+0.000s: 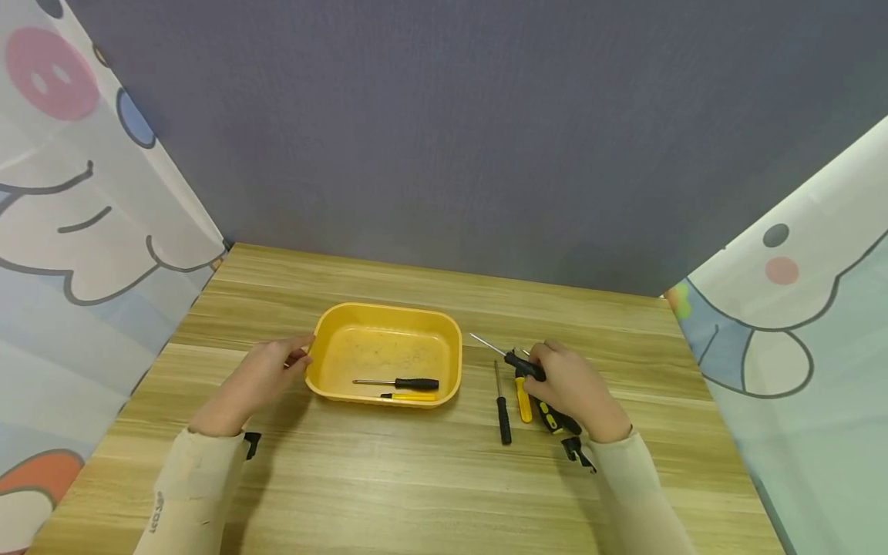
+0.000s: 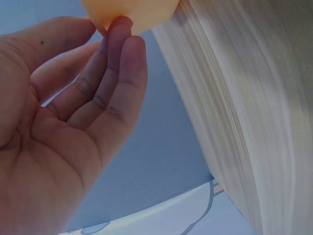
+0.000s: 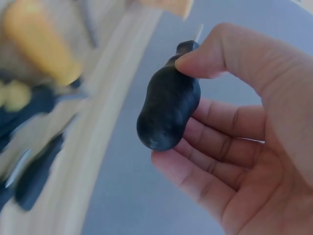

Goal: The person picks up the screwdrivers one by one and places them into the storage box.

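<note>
A black-handled screwdriver (image 1: 525,365) is clamped in the right grip (image 1: 574,385), shaft (image 1: 489,344) angled leftward toward the yellow tray (image 1: 381,351), which is pinched by the left grip (image 1: 260,379).

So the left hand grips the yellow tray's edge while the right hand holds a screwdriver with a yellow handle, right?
Not quite: the screwdriver in the right hand has a black handle, as the right wrist view shows. The left hand does grip the edge of the yellow tray.
</note>
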The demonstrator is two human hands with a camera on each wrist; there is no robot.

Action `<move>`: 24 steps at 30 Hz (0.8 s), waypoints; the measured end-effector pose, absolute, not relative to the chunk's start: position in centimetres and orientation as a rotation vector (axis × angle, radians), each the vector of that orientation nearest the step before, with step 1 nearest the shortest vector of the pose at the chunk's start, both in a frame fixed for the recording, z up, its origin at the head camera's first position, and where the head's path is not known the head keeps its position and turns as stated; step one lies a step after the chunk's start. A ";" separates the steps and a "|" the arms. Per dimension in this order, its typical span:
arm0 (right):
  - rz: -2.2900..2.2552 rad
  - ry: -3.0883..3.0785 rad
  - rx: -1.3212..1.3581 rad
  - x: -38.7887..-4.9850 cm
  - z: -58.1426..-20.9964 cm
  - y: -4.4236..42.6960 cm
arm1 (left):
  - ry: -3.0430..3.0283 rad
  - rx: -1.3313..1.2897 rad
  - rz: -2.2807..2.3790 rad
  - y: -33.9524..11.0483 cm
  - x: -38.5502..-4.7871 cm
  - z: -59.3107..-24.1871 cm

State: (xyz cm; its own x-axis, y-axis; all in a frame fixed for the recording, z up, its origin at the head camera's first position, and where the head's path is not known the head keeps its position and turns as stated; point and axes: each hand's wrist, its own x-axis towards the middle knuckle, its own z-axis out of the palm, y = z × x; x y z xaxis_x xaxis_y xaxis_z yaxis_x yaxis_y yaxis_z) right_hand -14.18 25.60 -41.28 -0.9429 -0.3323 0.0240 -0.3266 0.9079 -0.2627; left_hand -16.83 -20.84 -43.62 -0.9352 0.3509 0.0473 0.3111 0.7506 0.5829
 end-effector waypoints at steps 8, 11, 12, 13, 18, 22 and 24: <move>-0.380 3.063 -0.715 -15.7 -39.6 21.6 | 2.876 0.549 0.946 -20.9 -16.8 -43.7; -0.353 3.056 -0.784 -16.3 -39.3 19.8 | 2.873 0.544 0.952 -20.9 -16.8 -43.6; -0.349 3.048 -0.807 -16.5 -39.2 19.1 | 2.869 0.538 0.955 -20.9 -16.7 -43.5; -0.342 3.037 -0.830 -16.7 -39.2 18.4 | 2.866 0.533 0.958 -20.9 -16.7 -43.5; -0.309 2.959 -0.977 -17.8 -39.5 15.3 | 2.856 0.523 0.967 -20.9 -16.6 -43.4; -0.287 2.890 -1.054 -18.6 -40.3 13.4 | 2.858 0.526 0.964 -20.9 -16.7 -43.5; -0.278 2.862 -1.065 -19.0 -40.8 12.6 | 2.859 0.529 0.966 -20.9 -16.7 -43.5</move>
